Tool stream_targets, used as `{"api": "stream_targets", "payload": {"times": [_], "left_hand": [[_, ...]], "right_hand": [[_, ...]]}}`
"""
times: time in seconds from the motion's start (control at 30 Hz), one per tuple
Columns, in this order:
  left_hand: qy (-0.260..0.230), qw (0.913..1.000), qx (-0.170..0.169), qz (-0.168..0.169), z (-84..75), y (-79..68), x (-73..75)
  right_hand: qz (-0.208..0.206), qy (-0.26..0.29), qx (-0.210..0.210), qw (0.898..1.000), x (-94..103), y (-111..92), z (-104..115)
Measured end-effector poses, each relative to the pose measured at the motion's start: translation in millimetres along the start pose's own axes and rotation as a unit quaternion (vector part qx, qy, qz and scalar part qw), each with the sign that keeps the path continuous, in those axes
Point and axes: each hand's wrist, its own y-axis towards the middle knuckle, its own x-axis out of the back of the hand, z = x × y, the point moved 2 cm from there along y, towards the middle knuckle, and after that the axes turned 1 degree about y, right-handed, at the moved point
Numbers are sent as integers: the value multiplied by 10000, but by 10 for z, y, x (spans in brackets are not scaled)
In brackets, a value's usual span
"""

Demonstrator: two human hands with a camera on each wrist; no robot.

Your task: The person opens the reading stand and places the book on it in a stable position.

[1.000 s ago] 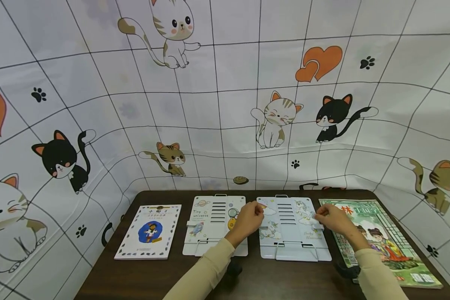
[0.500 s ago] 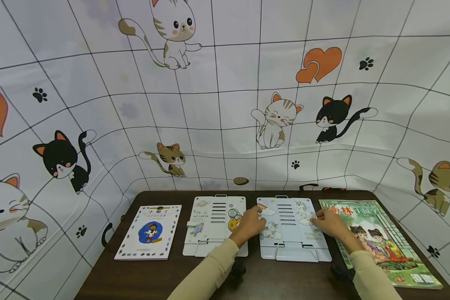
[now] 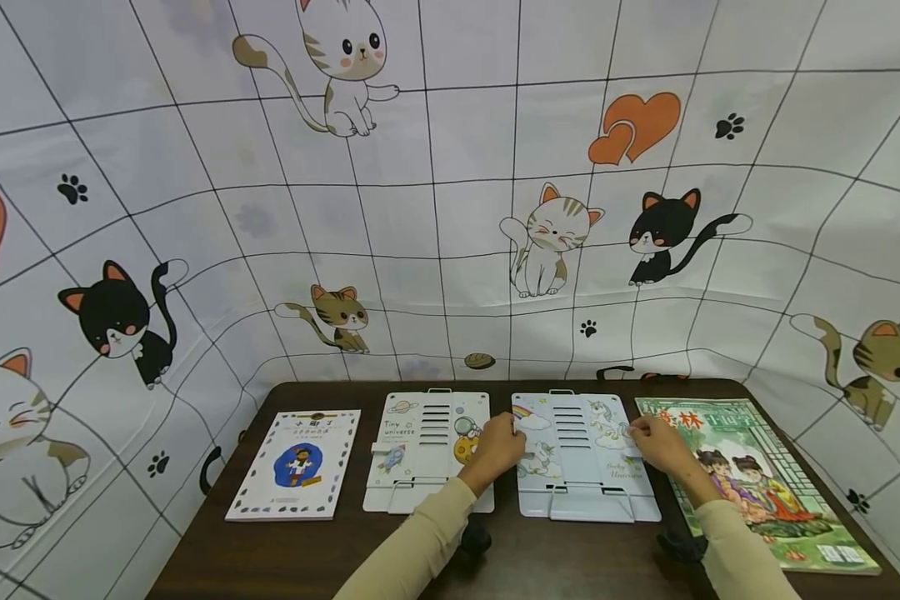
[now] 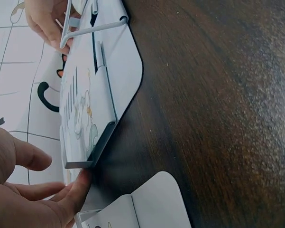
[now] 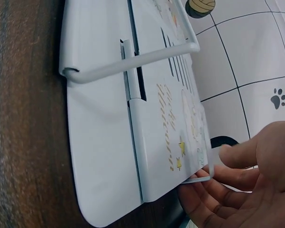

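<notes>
A white book stand with unicorn and rainbow prints (image 3: 574,467) lies flat on the dark table, between my hands. My left hand (image 3: 497,450) is at its left edge. In the left wrist view the fingertips (image 4: 80,186) touch the stand's side, while the thumb is apart from them. On the opposite edge is my right hand (image 3: 663,446). The right wrist view shows its fingers (image 5: 213,197) reaching under a small side tab (image 5: 199,179), with the thumb raised above it. A wire bracket (image 5: 133,62) crosses the stand's front lip.
Left of the unicorn stand lies a second white stand, printed "Tiny universe" (image 3: 401,454). A white book with a blue round picture (image 3: 296,492) is at far left. A green illustrated magazine (image 3: 802,500) lies on the right, partly beneath my right forearm. A cat-print curtain (image 3: 435,217) hangs behind the table.
My left hand has come down slightly along the stand's left edge. My right hand shifted inward, then slightly back outward. The stand has stayed in place.
</notes>
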Motion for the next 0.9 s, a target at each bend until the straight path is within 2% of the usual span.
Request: {"api": "stream_targets", "payload": {"times": [0.1,0.17,0.23,0.33,0.43,0.53,0.67,0.73,0.9], "left_hand": [[-59,9994,-221,-261,124,97,-109],[52,9976,-529,-437,163,131,-140],[45,9970,-625,-446,85,94,-71],[50,9972,-644,-382,-10,51,7],[-178,9988,-390,-244,-162,-29,127],[-14,9976,-503,-473,-128,-19,97],[-252,9977,-428,-453,-261,-82,193],[-540,9977,-282,-308,-399,-142,295],[-468,9976,-327,-390,-441,-124,332]], "right_hand": [[-43,123,-23,9999,-3,14,-27],[-87,179,-40,9998,-3,21,-36],[-168,239,-17,9996,6,30,-30],[-224,330,-30,9992,27,12,-8],[-262,483,-123,9984,58,-31,32],[-344,616,-193,9973,92,-77,67],[-510,732,-194,9958,130,-114,85],[-585,739,-196,9954,143,-120,84],[-686,739,-207,9947,167,-142,75]]}}
